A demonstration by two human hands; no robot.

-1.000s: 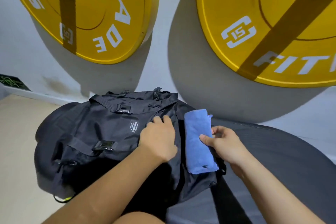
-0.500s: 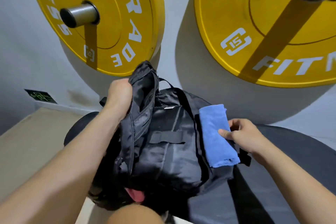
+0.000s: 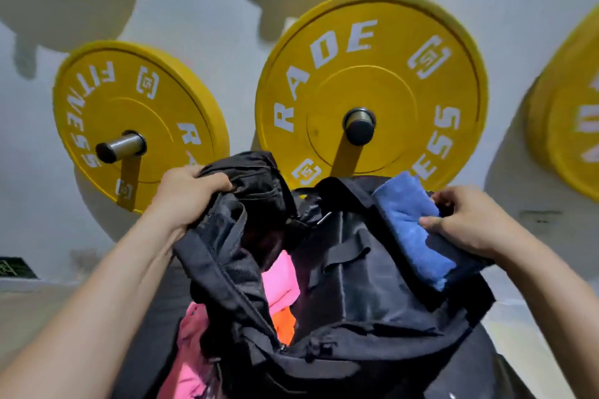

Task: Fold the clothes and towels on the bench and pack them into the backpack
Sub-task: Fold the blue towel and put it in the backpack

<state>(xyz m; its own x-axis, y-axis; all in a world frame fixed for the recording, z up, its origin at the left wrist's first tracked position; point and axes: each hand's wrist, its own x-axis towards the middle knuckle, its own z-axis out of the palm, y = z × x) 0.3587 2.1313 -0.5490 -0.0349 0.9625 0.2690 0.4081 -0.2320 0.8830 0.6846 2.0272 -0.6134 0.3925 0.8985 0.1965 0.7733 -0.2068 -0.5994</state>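
Observation:
A black backpack (image 3: 356,295) is held up in front of me with its main opening spread wide. My left hand (image 3: 188,194) grips the raised front flap at the upper left. My right hand (image 3: 463,220) holds the backpack's right edge and pins a folded blue towel (image 3: 408,220) against it with the thumb. Pink cloth (image 3: 280,282) and an orange piece (image 3: 285,324) show inside the opening, and more pink cloth (image 3: 188,353) hangs at the lower left. The bench is mostly hidden under the bag.
Yellow weight plates (image 3: 372,91) hang on steel pegs (image 3: 358,123) on the white wall just behind the backpack, another plate (image 3: 136,120) to the left and one at the right edge (image 3: 567,126). A pale floor strip (image 3: 518,334) shows at the lower right.
The backpack has been lifted and opened wider, exposing pink and orange cloth inside. My view has tilted upward. My right hand now grips the bag edge together with the blue towel.

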